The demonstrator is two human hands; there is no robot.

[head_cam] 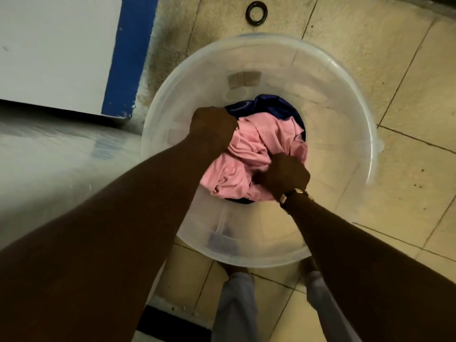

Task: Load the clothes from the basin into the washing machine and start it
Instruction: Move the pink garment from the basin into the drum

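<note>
A clear plastic basin point(345, 99) stands on the tiled floor below me. At its bottom lies a crumpled pink garment point(249, 149) on top of a dark blue one point(269, 107). Both my arms reach down into the basin. My left hand point(212, 124) is closed on the pink cloth at its upper left edge. My right hand point(283, 174), with a watch on the wrist, grips the pink cloth at its lower right. The washing machine shows only as a white top point(37, 156) at the left.
A white wall panel with a blue edge point(125, 58) rises at the upper left. A black ring point(256, 13) lies on the beige floor tiles beyond the basin. My legs in pale trousers point(237, 304) stand just behind the basin.
</note>
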